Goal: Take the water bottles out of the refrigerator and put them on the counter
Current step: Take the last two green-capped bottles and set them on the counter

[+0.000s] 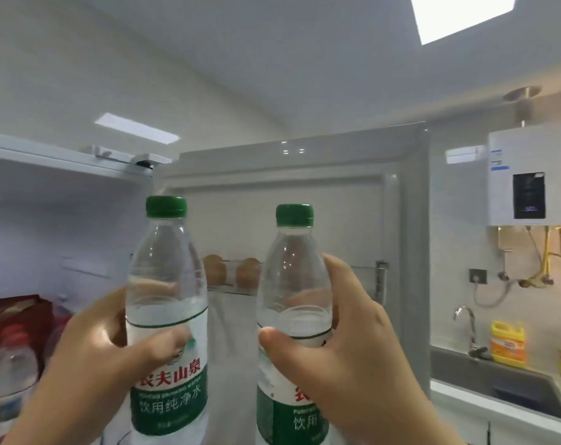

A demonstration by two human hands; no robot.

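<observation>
Two clear water bottles with green caps and green-and-white labels stand upright in front of me. My left hand [89, 358] grips the left bottle [166, 284] around its middle, thumb across the label. My right hand [340, 358] grips the right bottle [293, 271] just below its shoulder. Both bottles are held in the air in front of the open refrigerator door [305, 187]. The refrigerator's interior [57, 220] lies to the left. The counter [485, 406] shows at the lower right, beside the door.
Brown eggs [215, 268] sit on the door's shelf behind the bottles. Blurred bottles and a red package [19, 332] fill the refrigerator's lower left. At the right are a sink [497, 377] with a tap, a yellow detergent jug [508, 340] and a wall-mounted water heater [529, 175].
</observation>
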